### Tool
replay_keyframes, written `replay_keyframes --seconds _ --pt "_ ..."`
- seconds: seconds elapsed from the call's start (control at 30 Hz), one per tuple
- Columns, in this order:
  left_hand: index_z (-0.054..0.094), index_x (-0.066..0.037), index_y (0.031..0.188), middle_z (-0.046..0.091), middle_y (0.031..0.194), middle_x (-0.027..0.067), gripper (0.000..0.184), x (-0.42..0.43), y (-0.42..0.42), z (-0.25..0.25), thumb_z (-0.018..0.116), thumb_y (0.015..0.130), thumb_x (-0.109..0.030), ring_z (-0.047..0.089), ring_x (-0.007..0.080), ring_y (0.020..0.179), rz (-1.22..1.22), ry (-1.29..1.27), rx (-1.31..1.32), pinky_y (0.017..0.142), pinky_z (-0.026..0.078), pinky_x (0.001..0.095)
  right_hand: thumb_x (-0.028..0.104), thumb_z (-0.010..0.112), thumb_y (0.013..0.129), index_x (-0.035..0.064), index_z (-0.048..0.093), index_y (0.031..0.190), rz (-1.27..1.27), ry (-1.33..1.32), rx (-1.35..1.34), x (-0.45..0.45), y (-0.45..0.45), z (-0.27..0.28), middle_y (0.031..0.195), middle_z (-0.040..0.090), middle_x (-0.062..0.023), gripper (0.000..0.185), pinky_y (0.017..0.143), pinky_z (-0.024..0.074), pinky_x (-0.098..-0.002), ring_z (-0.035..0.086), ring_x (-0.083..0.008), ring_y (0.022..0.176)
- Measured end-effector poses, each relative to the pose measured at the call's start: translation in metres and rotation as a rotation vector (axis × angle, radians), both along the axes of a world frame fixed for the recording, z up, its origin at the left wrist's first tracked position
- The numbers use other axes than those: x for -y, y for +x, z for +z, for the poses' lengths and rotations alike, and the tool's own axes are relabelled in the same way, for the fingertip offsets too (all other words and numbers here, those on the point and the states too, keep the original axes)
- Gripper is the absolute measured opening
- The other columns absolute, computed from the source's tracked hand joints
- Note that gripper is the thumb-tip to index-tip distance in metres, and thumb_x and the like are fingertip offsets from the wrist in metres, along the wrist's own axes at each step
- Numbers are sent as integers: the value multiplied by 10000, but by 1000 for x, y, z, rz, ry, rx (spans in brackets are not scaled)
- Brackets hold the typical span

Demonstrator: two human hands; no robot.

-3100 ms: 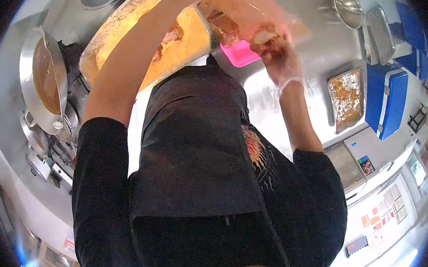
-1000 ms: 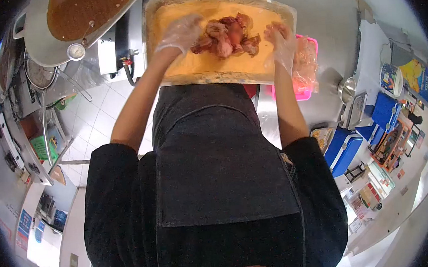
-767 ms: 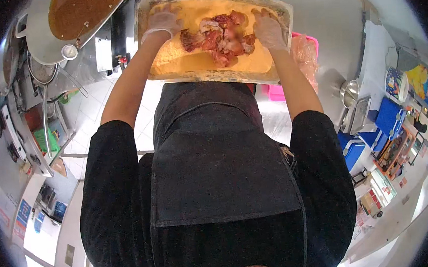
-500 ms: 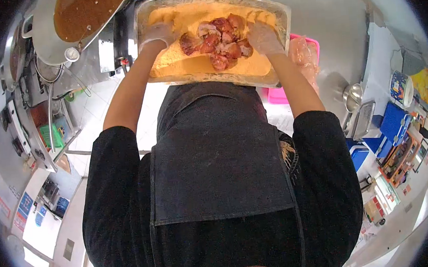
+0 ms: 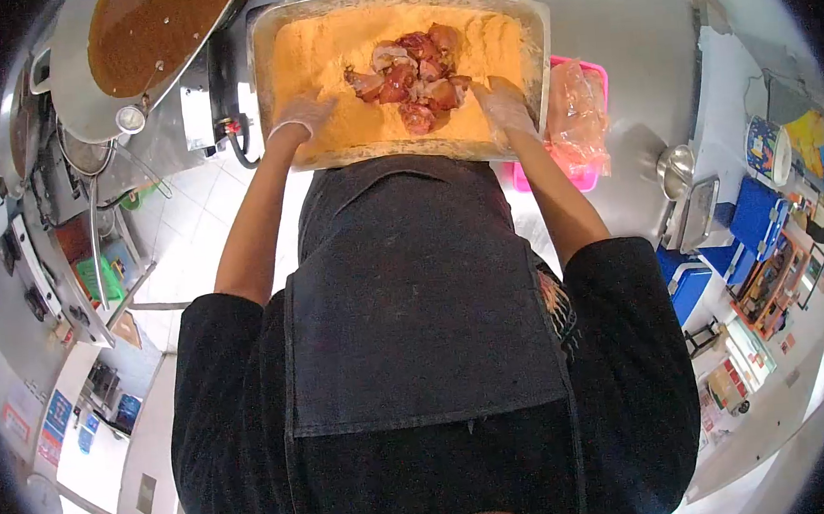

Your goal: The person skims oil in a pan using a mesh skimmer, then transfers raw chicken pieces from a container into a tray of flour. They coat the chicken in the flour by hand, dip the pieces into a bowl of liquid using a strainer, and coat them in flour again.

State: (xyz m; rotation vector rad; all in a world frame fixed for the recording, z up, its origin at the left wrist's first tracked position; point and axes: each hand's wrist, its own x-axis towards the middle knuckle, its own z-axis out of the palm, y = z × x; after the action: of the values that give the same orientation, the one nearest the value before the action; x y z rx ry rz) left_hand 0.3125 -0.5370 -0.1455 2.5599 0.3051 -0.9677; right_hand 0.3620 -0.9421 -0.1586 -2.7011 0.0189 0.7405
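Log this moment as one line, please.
left hand: over orange powder | right hand: near meat pieces | meat pieces: piled on powder | pink container: beside tray

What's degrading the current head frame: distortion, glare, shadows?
Head view: fisheye bends the room and blackens the corners; floor washes out nearly white beside the dark apron; soft shadow beside the metal bowl; meat stands out against the orange powder; distant wall posters too small to read.
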Motion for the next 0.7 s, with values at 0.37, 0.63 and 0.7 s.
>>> replay_keyframes --seconds 0.37,0.63,0.7 --pt "515 -24 1435 619 1344 169 745 26 -21 31 561 955 -592 617 264 1158 785 -774 -368 1024 459 386 654 533 936 77 501 1460 -1019 859 -639 -39 -26 23 1418 580 -120 780 1112 388 -396 531 -298 1301" --pt "482 -25 1458 534 1446 173 723 59 -11 0 615 945 -517 561 300 1249 918 -1071 -483 981 489 415 530 836 766 53 328 1571 -1498 1079 -609 -91 -33 51 1633 313 -149 1064 1177 303 -394 394 -282 1430" --pt "488 -12 1448 562 1406 173 722 66 -5 14 618 939 -506 576 314 1226 911 -1072 -445 965 496 412 500 847 764 58 358 1557 -1333 1008 -613 -88 -32 56 1602 361 -158 1031 1171 314 -400 405 -285 1420"
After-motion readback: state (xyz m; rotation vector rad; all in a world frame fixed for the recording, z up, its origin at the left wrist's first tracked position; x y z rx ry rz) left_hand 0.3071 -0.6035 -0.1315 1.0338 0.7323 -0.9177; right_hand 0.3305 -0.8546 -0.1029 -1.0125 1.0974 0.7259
